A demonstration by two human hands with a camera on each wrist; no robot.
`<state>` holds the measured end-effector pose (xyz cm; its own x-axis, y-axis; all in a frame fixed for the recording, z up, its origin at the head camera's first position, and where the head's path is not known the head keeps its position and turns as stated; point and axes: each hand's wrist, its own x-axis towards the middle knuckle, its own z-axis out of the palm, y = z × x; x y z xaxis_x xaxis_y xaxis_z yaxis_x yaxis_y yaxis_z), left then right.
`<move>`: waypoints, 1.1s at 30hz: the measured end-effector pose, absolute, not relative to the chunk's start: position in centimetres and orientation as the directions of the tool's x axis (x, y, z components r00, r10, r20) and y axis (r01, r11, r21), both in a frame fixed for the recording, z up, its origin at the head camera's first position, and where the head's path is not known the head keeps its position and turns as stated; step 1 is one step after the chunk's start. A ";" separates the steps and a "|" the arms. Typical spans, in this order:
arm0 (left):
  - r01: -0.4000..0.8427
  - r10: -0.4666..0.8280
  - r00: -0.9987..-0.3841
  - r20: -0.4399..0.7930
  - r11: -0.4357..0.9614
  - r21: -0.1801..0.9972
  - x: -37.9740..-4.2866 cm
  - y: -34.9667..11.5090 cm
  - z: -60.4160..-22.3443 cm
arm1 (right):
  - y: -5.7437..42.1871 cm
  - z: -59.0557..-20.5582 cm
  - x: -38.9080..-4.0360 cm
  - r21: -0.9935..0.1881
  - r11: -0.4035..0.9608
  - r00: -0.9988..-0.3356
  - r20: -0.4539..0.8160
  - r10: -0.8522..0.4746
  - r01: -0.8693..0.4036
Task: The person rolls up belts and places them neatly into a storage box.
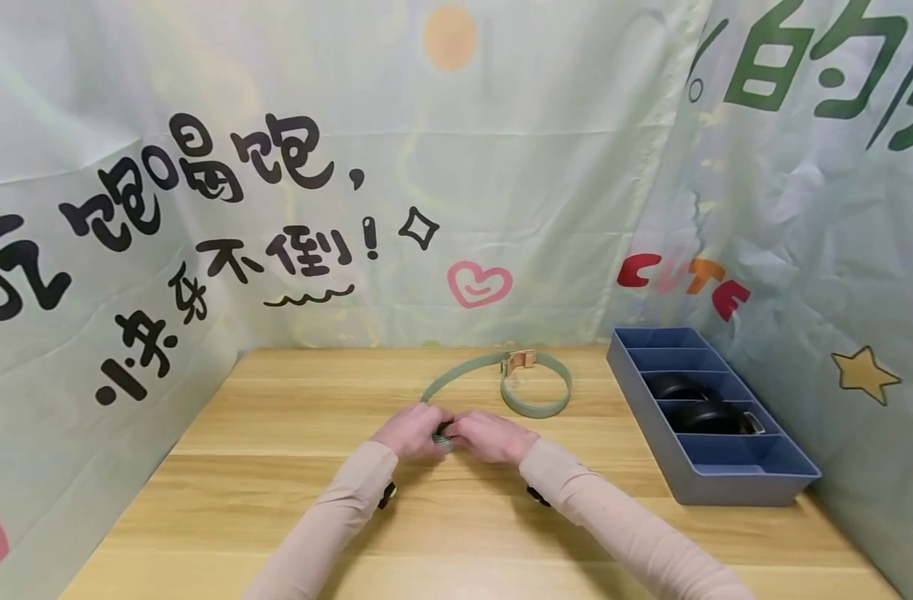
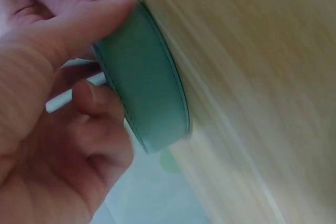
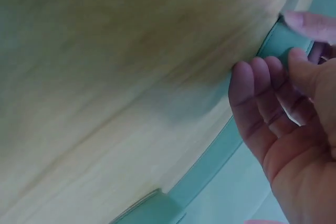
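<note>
A sage-green belt (image 1: 464, 365) with stitched edges runs from my hands to a loose loop at the back. Its rose-gold buckle (image 1: 519, 359) sits on top of that loop. My left hand (image 1: 413, 431) grips the near end, which is bent into a small curl (image 2: 144, 85) standing on edge. In the left wrist view the thumb lies along the top of the curl. Right beside it, my right hand (image 1: 494, 436) pinches the same curl, and its other fingers (image 3: 242, 85) are bent next to the strap. The innermost part of the curl is hidden between the hands.
A blue-grey divided box (image 1: 749, 490) stands at the right of the wooden table (image 1: 276, 508). Black coiled belts (image 1: 707, 417) lie in its middle compartments. Printed cloth (image 1: 336, 75) hangs behind and on both sides.
</note>
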<state>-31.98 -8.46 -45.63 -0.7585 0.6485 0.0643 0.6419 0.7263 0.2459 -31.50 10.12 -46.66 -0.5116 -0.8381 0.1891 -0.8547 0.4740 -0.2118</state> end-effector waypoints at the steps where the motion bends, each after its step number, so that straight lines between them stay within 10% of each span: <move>1: 0.656 0.665 -0.744 0.061 0.710 0.255 -32.0 -8.6 -45.7 | 10.1 -46.7 -31.5 -0.212 0.469 -0.507 0.192 -0.840 -0.857; 33: 0.601 0.620 -0.783 0.046 0.737 0.309 -32.4 -8.7 -45.5 | 9.9 -46.7 -31.5 -0.269 0.526 -0.575 0.156 -0.803 -0.807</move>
<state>-32.41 -8.73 -45.55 -0.7834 0.6198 0.0460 0.6011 0.7369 0.3093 -31.47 9.92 -46.74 -0.5749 -0.8033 0.1559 -0.8072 0.5255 -0.2687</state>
